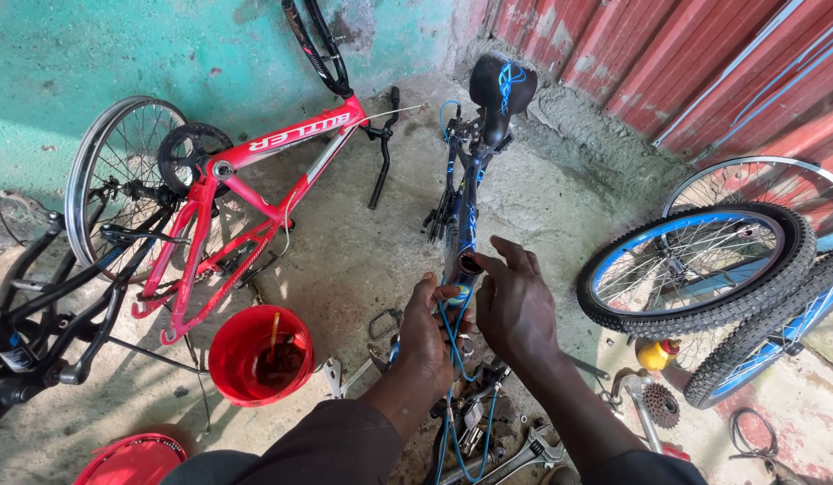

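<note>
A black and blue bicycle frame [464, 193] lies upside down on the concrete, its saddle [501, 83] at the far end. My left hand [425, 334] grips the frame near its open tube end [470, 264], with blue cables [452, 346] running under the fingers. My right hand [515, 305] is beside it, fingers curled with the thumb and fingertips at the tube opening. I cannot tell whether the right hand holds a small part.
A red bicycle frame [255, 193] with a wheel [111, 171] lies to the left, a black frame [48, 323] beside it. A red bucket [255, 355] and a red lid [133, 460] sit near. Blue-rimmed wheels [695, 269], a sprocket [661, 404], wrenches [524, 454] and a yellow bottle [657, 354] lie right.
</note>
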